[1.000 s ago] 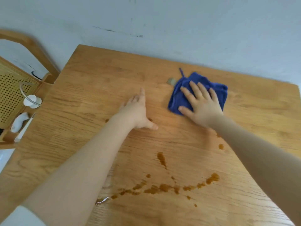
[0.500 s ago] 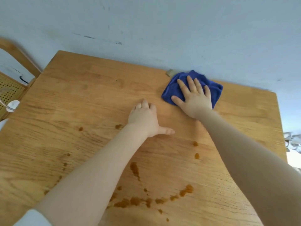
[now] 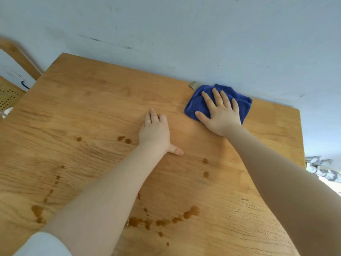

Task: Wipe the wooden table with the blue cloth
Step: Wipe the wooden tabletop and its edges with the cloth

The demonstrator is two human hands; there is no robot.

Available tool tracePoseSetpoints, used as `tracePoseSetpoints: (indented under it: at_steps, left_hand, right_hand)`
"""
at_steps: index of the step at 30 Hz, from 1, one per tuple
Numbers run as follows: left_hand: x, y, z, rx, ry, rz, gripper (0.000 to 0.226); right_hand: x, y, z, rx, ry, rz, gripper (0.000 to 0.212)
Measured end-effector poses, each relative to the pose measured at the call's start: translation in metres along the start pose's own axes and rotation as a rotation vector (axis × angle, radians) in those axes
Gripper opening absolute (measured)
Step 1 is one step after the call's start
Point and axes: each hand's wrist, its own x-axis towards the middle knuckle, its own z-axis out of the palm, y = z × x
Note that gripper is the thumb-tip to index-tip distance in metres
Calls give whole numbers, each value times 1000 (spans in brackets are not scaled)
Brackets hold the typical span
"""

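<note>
The wooden table (image 3: 92, 111) fills the view, its far edge against a pale blue wall. A folded blue cloth (image 3: 243, 106) lies at the far edge, right of centre. My right hand (image 3: 220, 113) presses flat on the cloth with fingers spread and straight. My left hand (image 3: 156, 132) rests flat on the bare wood left of the cloth, thumb stretched out to the right. Brown spill spots (image 3: 162, 221) run in an arc near the front, with further drops (image 3: 123, 139) beside my left hand and others (image 3: 37, 211) at the front left.
A wooden chair with a cane back (image 3: 11, 93) stands off the table's left side. A small tan tab (image 3: 192, 84) sits at the far edge, touching the cloth's left corner. Patterned fabric (image 3: 321, 168) shows beyond the right edge.
My right hand has slid the cloth away from me, up to the table's far edge by the wall. My left hand has stayed flat on the wood. The view has shifted.
</note>
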Motion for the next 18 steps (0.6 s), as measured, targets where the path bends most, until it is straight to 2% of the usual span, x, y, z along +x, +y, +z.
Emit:
tracePoseSetpoints:
  at_steps: [4,8,10,13,18]
  left_hand:
    - [-2,-2,1,-33,37,14,132]
    - [2,-4,2,-21,35,35,135]
    - [6,-5,4,-12,12,63,135]
    - [8,-8,7,21,-15,89,131]
    - [5,-7,6,22,-16,96,131]
  right_hand:
    - [-57,-10,11,-35,14,-122,79]
    - [-46,3,4,-32,-21,-190,83]
    - [-22,10,2,-17,29,-114,82]
    - [12,17,-1,4,49,74,71]
    - [-27,6,2,-33,31,107,73]
